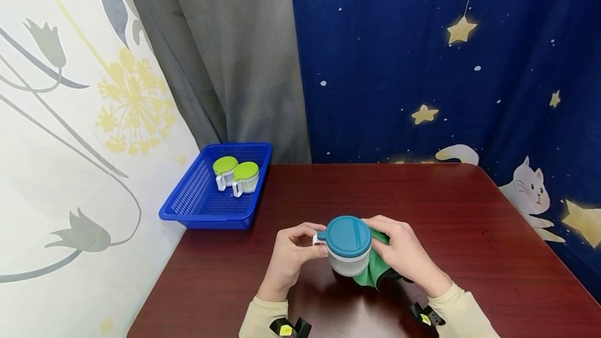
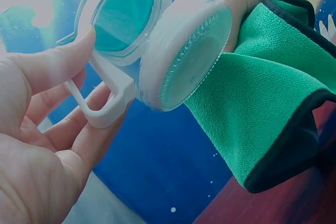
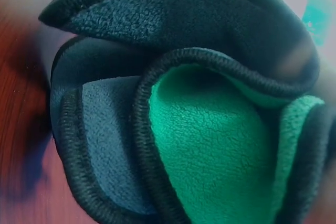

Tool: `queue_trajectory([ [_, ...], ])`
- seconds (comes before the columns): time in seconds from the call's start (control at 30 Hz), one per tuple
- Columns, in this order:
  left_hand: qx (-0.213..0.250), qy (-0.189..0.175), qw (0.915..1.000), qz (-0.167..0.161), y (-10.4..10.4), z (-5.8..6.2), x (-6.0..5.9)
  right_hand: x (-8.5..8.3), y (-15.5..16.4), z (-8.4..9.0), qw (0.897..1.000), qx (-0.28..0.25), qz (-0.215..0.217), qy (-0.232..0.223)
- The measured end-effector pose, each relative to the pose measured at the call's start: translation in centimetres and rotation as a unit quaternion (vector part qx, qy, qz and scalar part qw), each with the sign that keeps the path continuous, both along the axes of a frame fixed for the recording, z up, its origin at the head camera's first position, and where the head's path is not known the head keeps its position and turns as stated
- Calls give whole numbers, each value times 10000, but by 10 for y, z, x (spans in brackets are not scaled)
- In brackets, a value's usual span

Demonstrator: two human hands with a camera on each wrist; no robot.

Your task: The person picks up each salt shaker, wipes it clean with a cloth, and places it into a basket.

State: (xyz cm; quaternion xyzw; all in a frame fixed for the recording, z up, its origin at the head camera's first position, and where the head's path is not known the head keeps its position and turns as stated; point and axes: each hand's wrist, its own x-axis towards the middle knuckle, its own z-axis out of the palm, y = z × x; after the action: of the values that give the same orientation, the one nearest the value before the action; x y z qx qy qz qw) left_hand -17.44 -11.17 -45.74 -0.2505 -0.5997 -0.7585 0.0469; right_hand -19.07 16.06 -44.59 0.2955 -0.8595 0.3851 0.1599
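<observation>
Above the table, tilted toward the camera, is a clear seasoning jar [image 1: 349,265] with a teal lid [image 1: 346,236] and a white handle [image 2: 111,109]. My left hand [image 1: 292,257] holds it at the handle, the thumb by the lid's edge. On the jar's other side my right hand [image 1: 405,251] grips a green cloth [image 1: 374,266] with black edging against the glass. The left wrist view shows the jar's ribbed base and the cloth [image 2: 262,93] hanging beside it. Folds of the cloth [image 3: 210,145], dark grey on the reverse, fill the right wrist view and hide most of that hand.
A blue perforated basket [image 1: 206,218] stands at the table's back left. Inside it are two similar jars with green lids, one lid [image 1: 225,165] beside the other [image 1: 246,170]. Curtains hang behind the dark red table [image 1: 469,213], and a patterned wall covering borders its left side.
</observation>
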Motion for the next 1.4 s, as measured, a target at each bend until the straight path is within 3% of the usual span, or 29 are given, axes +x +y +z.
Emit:
queue_trajectory([
  [0.3,-83,-31,9998,204,-1,-2,-2,4,4,6,9989,58,-267,376],
  [0.53,25,-59,9996,283,-2,-1,-2,7,4,12,9990,-28,-355,269],
  [0.97,322,-315,9972,599,-1,2,0,15,13,42,9983,-43,-371,455],
  [1.4,89,-423,9941,993,6,2,0,18,9,60,9815,428,-450,1811],
])
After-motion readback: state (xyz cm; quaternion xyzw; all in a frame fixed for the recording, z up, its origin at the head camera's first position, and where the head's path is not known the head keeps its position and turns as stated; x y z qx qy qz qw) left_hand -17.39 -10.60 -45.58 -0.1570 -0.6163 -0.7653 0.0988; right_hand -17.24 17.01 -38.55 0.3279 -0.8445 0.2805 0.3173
